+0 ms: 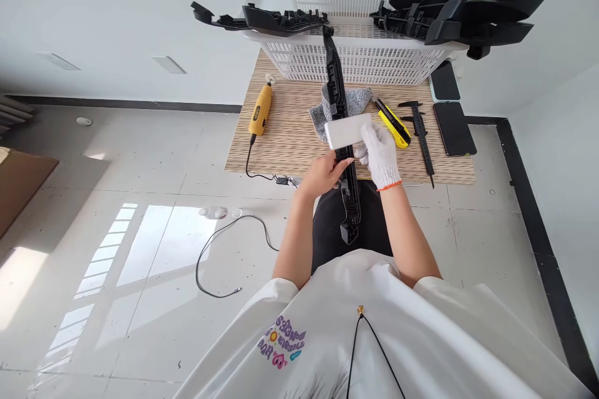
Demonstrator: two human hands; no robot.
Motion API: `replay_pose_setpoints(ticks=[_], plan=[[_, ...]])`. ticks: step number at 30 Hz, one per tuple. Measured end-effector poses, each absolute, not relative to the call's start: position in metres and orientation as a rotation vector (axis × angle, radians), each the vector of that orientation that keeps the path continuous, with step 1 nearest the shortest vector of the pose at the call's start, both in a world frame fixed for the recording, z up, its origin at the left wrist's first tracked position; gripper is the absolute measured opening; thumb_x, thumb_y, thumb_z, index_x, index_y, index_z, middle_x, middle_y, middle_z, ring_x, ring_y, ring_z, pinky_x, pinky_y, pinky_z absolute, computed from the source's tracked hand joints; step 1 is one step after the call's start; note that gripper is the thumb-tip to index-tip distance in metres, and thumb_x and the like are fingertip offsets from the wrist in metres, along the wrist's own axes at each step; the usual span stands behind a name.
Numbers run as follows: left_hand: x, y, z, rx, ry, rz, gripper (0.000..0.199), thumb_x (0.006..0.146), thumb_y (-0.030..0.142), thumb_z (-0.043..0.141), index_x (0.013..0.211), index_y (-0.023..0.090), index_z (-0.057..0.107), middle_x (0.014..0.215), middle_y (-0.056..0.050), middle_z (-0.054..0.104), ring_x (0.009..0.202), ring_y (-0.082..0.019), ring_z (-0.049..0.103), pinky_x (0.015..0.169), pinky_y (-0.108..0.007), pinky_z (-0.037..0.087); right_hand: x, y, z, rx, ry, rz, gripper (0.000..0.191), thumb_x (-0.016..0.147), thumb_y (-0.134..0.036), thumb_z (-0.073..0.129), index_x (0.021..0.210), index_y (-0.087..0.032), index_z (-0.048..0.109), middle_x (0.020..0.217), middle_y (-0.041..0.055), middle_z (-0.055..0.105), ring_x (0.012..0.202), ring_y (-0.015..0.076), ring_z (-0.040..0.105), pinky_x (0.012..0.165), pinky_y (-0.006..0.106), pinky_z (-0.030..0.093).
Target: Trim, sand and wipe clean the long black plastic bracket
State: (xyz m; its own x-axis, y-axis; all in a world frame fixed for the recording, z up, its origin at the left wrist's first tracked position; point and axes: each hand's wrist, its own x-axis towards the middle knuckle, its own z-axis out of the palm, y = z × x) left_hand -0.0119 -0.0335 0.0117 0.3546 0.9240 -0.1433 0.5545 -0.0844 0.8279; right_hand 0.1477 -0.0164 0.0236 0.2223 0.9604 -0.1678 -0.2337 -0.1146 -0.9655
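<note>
My bare left hand (322,176) is closed around a long black plastic trim piece (336,84), with the thumb lying across it. The piece runs from the basket's edge down over my lap. In a white knitted glove with an orange cuff, my right hand (380,153) grips a flat white rectangular block (346,131) by its right end. The block lies across the trim piece just above my left hand; whether it presses on the plastic I cannot tell. Under the trim piece is a crumpled grey cloth (358,101).
A white plastic basket (299,59) with more black trim parts (461,25) stands at the table's back. On the wood-grain table (294,115) lie a yellow corded rotary tool (261,111), a yellow utility knife (394,124), a black caliper (421,137) and two phones (453,129). A cable (206,249) lies on the floor.
</note>
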Motion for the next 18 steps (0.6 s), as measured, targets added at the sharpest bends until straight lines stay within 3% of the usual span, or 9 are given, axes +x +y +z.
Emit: replay_pose_setpoints(ticks=[5, 9, 14, 18], plan=[[-0.0127, -0.0337, 0.0119, 1.754, 1.283, 0.550, 0.040, 0.094, 0.061, 0.048, 0.088, 0.022, 0.049, 0.059, 0.004, 0.054, 0.049, -0.017, 0.064, 0.047, -0.027, 0.043, 0.1464, -0.0143, 0.0210, -1.205, -0.693, 1.233, 0.043, 0.077, -0.060, 0.075, 0.082, -0.022, 0.056, 0.058, -0.0044, 0.054, 0.043, 0.0055, 0.042, 0.032, 0.016, 0.022], [-0.0127, -0.0341, 0.0122, 1.741, 1.320, 0.533, 0.044, 0.093, 0.065, 0.047, 0.084, 0.022, 0.046, 0.058, 0.004, 0.052, 0.048, -0.018, 0.063, 0.045, -0.027, 0.041, 0.1466, -0.0135, 0.0195, -1.275, -0.819, 1.222, 0.042, 0.078, -0.060, 0.074, 0.087, -0.021, 0.059, 0.059, -0.0039, 0.056, 0.046, 0.0067, 0.047, 0.035, 0.017, 0.030], [-0.0116, -0.0342, 0.0139, 1.742, 1.290, 0.547, 0.037, 0.095, 0.060, 0.046, 0.094, 0.023, 0.049, 0.061, 0.004, 0.054, 0.050, -0.017, 0.062, 0.048, -0.027, 0.045, 0.1495, -0.0100, 0.0166, -1.149, -0.637, 1.165, 0.035, 0.083, -0.052, 0.070, 0.085, -0.020, 0.056, 0.065, -0.0047, 0.057, 0.046, 0.0027, 0.044, 0.038, 0.015, 0.027], [-0.0117, -0.0337, 0.0152, 1.753, 1.330, 0.519, 0.045, 0.093, 0.065, 0.046, 0.079, 0.023, 0.045, 0.054, 0.004, 0.043, 0.047, -0.018, 0.062, 0.044, -0.027, 0.037, 0.1498, -0.0095, 0.0149, -1.212, -0.792, 1.230, 0.033, 0.083, -0.049, 0.072, 0.092, -0.020, 0.059, 0.062, -0.0046, 0.056, 0.047, 0.0053, 0.047, 0.040, 0.017, 0.033]])
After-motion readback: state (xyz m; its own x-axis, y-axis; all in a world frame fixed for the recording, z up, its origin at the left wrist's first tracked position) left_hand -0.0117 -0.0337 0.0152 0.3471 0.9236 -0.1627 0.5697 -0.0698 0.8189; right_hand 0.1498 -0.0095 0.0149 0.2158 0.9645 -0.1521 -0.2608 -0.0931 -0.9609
